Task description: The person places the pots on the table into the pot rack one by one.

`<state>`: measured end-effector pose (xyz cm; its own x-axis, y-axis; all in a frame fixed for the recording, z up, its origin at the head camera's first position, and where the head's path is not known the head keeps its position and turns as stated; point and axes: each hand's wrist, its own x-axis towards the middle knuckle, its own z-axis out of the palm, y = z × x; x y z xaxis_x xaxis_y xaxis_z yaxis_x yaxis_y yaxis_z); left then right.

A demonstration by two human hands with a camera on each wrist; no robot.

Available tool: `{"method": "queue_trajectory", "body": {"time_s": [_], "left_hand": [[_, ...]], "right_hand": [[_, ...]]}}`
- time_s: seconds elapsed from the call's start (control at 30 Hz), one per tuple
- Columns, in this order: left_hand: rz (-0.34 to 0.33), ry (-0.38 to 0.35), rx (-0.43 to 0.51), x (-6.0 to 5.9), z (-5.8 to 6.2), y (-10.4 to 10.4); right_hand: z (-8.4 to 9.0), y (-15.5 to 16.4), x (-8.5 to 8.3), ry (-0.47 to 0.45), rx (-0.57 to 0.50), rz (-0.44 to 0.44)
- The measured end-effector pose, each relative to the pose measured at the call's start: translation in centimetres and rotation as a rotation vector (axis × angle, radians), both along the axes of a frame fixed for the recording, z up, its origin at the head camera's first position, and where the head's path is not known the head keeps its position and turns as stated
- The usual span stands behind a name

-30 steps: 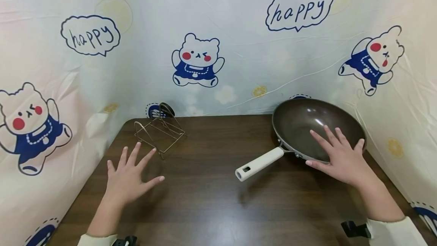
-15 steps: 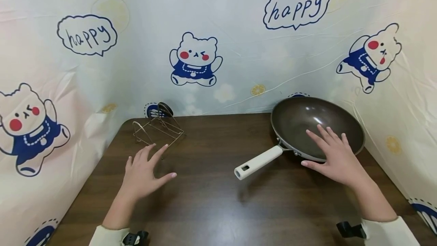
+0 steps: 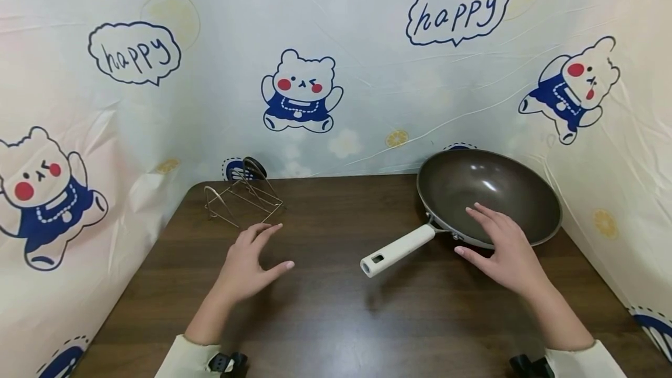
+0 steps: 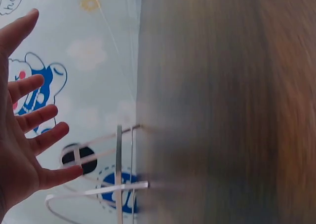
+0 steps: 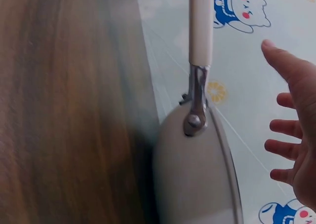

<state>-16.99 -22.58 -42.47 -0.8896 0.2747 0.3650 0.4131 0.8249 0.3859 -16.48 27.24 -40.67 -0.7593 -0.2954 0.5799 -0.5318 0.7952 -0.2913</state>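
Observation:
On the right of the table stands a wok (image 3: 472,191), dark inside and pale outside, its cream handle (image 3: 399,249) pointing toward the front left. My right hand (image 3: 506,255) hovers over its near rim with fingers spread and holds nothing. In the right wrist view the wok's outer wall (image 5: 192,174) and metal handle joint show beside the hand. At the back left sits a wire rack (image 3: 247,197) with a round black piece (image 3: 255,168) at its far end. My left hand (image 3: 244,267) is raised in front of the rack, fingers apart, holding nothing.
The dark wooden table (image 3: 325,308) ends against a hanging cloth (image 3: 367,74) printed with cartoon bears and "happy" bubbles. More of that cloth closes off both sides. A black strap device (image 3: 228,361) sits at the left wrist.
My left hand has moved rightward, toward the table's middle, its fingers less spread. My right hand has shifted slightly left and toward me. The wok and rack have stayed put.

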Motion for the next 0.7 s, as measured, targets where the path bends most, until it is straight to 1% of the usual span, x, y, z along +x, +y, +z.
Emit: {"method": "queue_trajectory", "body": {"time_s": [0.1, 0.2, 0.27, 0.4, 0.5, 0.63, 0.7], "left_hand": [[-0.034, -0.061, 0.063, -0.1, 0.2, 0.9], [-0.075, -0.103, 0.129, -0.1, 0.4, 1.7], [-0.095, -0.117, 0.165, -0.2, 0.4, 2.2], [-0.142, -0.121, 0.255, -0.5, 0.5, 3.2], [-0.182, -0.131, 0.331, -0.7, 0.5, 4.0], [-0.230, -0.171, 0.414, -1.1, 0.5, 5.1], [-0.252, -0.199, 0.451, -1.3, 0.5, 5.6]], "right_hand": [[-0.3, -0.6, 0.2, 0.018, -0.053, 0.016], [-0.7, -1.0, 0.5, 0.018, -0.090, 0.015], [-1.0, -1.3, 0.5, 0.018, -0.110, 0.015], [-1.7, -1.6, 0.6, 0.026, -0.140, 0.018], [-2.2, -1.9, 0.6, 0.046, -0.174, 0.029], [-2.8, -2.5, 0.6, 0.060, -0.250, 0.065], [-3.1, -3.0, 0.6, 0.039, -0.292, 0.080]]}}
